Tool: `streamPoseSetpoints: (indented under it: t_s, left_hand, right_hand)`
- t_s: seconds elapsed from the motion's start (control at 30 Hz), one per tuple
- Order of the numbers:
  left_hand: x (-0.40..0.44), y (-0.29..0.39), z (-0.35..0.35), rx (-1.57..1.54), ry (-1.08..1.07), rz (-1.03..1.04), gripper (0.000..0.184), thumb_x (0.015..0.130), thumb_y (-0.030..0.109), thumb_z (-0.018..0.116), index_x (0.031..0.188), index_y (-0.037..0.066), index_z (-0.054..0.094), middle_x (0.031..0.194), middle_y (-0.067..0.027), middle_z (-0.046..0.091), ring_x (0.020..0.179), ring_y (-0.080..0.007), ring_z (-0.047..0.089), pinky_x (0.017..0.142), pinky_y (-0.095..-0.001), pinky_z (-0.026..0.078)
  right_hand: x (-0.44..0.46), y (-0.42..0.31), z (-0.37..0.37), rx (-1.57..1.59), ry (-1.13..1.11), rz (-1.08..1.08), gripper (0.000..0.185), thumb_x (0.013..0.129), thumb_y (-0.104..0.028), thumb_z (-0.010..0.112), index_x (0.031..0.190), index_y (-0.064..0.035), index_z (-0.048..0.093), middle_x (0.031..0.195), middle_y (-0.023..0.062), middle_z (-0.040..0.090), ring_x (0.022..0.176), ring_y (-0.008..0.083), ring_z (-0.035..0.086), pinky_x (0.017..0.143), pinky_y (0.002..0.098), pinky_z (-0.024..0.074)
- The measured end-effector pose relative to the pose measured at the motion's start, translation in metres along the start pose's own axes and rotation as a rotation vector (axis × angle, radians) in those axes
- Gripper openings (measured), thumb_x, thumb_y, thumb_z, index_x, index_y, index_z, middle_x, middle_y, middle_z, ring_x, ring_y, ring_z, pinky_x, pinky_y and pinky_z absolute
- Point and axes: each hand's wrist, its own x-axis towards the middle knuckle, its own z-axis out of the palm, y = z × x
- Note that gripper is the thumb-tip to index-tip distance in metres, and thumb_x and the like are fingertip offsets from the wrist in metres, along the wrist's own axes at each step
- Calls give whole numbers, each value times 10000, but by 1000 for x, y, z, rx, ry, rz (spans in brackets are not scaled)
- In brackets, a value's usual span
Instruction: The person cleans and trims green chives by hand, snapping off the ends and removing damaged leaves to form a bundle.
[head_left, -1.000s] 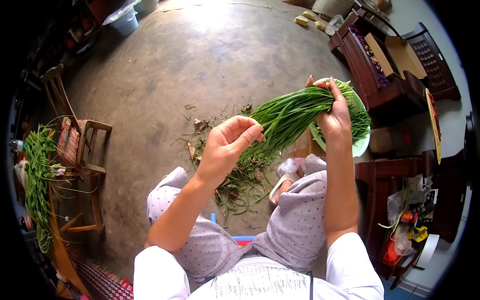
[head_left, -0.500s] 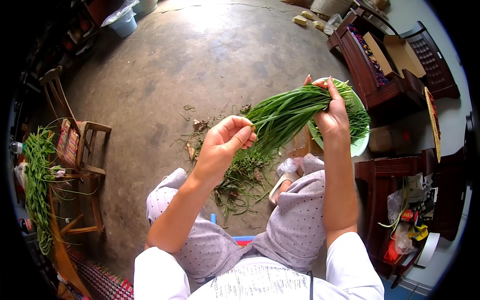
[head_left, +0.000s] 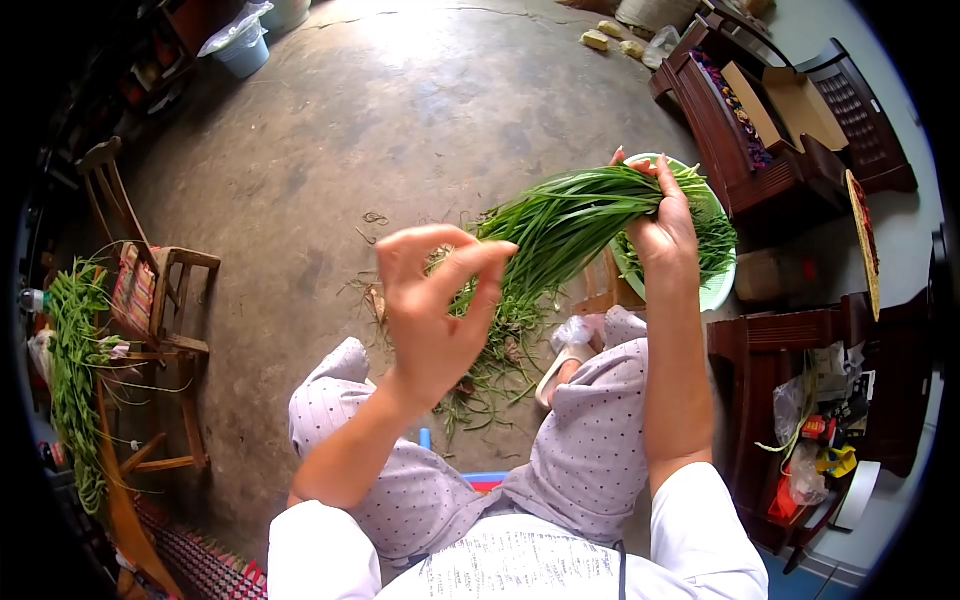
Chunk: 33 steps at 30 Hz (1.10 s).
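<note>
My right hand (head_left: 664, 220) is closed around the pale stem ends of a thick bunch of garlic chives (head_left: 570, 215). The long green leaves stretch left from it and droop at their tips. My left hand (head_left: 437, 300) is raised just left of the leaf tips, its curved fingers apart and nothing visible in them. Behind my right hand stands a light green basin (head_left: 722, 285) with more chives (head_left: 715, 245) inside. Loose trimmings (head_left: 490, 370) and dry leaves lie on the floor below the bunch, between my knees.
On the left are a wooden chair (head_left: 185, 258) and a heap of green stems (head_left: 75, 370). Dark wooden furniture (head_left: 690, 110) lines the right side, with an opened cardboard box (head_left: 800, 105) on it. A blue bucket (head_left: 243, 55) stands at the far left.
My left hand has drawn back from the leaf tips, turned, and spread its pinched fingers. My right hand and the bunch stay nearly in place.
</note>
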Motion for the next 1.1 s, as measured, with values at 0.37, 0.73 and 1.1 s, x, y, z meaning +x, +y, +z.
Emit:
streamPoseSetpoints:
  t_s: [0.37, 0.73, 1.1]
  left_hand:
    - [-10, 5, 27, 108, -16, 28, 185, 703, 117, 718, 877, 168, 679, 854, 23, 556, 816, -189, 452, 705, -320, 336]
    - [-5, 4, 33, 51, -42, 24, 160, 678, 100, 744, 826, 124, 687, 787, -6, 602, 769, -188, 484, 694, -308, 394]
    - [-2, 10, 30, 12, -70, 38, 105, 685, 39, 708, 763, 80, 650, 705, -28, 600, 676, -188, 494, 646, -314, 397]
  right_hand:
    - [-3, 11, -2, -45, 1, 13, 195, 876, -157, 579, 834, -21, 445, 708, 92, 523, 678, 199, 557, 884, 488, 491]
    - [-3, 9, -4, -62, 24, -34, 185, 870, -141, 587, 813, -27, 452, 701, 79, 520, 658, 189, 547, 872, 487, 493]
    - [-7, 11, 1, -30, 43, -52, 197, 872, -147, 585, 780, -25, 460, 693, 82, 504, 655, 187, 528, 862, 491, 495]
